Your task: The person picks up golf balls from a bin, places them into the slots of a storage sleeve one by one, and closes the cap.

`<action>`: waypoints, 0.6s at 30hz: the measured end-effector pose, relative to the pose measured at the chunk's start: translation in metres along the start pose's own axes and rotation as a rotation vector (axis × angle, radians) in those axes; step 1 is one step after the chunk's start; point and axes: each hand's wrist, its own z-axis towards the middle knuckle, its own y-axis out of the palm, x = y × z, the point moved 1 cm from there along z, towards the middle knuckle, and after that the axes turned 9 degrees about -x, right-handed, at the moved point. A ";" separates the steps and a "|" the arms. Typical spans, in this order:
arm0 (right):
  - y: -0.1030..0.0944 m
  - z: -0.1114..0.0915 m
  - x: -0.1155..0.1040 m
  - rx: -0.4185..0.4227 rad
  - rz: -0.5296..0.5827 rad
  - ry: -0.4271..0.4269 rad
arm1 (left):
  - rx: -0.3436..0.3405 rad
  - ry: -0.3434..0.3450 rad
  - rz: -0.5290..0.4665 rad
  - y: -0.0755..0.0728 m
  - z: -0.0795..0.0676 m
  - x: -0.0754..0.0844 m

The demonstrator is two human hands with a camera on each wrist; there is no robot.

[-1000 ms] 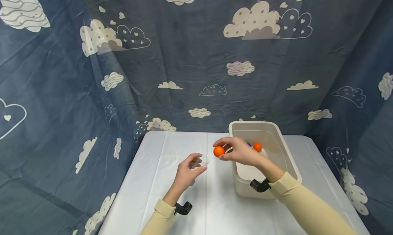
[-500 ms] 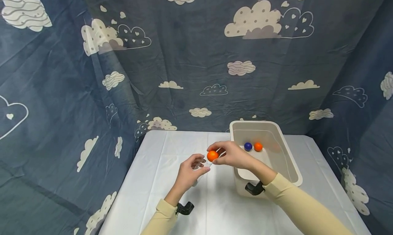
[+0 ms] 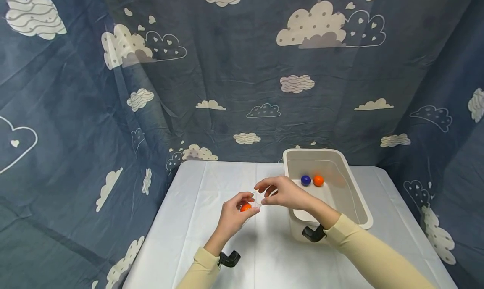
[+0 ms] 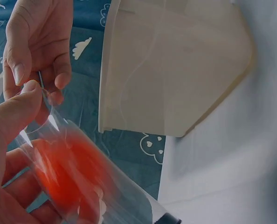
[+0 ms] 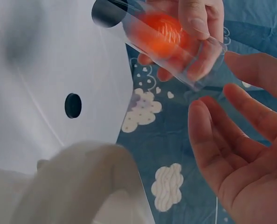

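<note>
My left hand (image 3: 232,215) grips a clear cylindrical tube (image 5: 187,74), tilted, with its thumb and fingers around the wall near the rim. A black end piece (image 5: 109,13) closes the tube's far end. Inside the tube is an orange ball (image 3: 245,207), blurred in both wrist views. My right hand (image 3: 290,193) hovers at the tube's mouth with thumb and fingers apart, holding nothing. Its fingertips are very close to the rim; whether they touch it I cannot tell.
A beige bin (image 3: 364,196) stands on the white table (image 3: 200,205) to the right, under my right forearm. A blue ball (image 3: 306,180) and another orange ball (image 3: 318,180) lie in it. The right wrist view shows a small black disc (image 5: 73,105) on the white surface.
My right hand has carried the orange ball left to the tube's mouth and let it go. The ball is now inside the tube. My left hand has stayed nearly still.
</note>
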 end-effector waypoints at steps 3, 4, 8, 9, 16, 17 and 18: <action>-0.003 -0.002 0.002 0.006 -0.023 0.010 | 0.016 0.004 -0.013 -0.001 -0.002 -0.002; -0.005 -0.004 0.002 0.009 -0.027 0.016 | 0.020 -0.001 -0.018 -0.001 -0.002 -0.002; -0.013 -0.008 0.004 0.019 -0.035 0.029 | 0.037 -0.016 -0.045 -0.003 -0.003 -0.002; -0.015 -0.008 0.004 0.019 -0.034 0.028 | 0.044 -0.016 -0.049 -0.004 -0.003 -0.002; -0.033 -0.006 0.007 0.032 -0.055 0.020 | 0.098 0.008 -0.070 -0.007 -0.003 -0.008; -0.036 -0.006 0.008 0.039 -0.059 0.023 | 0.098 0.017 -0.075 -0.007 -0.002 -0.009; -0.039 -0.007 0.010 0.049 -0.063 0.025 | 0.097 0.024 -0.076 -0.007 -0.002 -0.010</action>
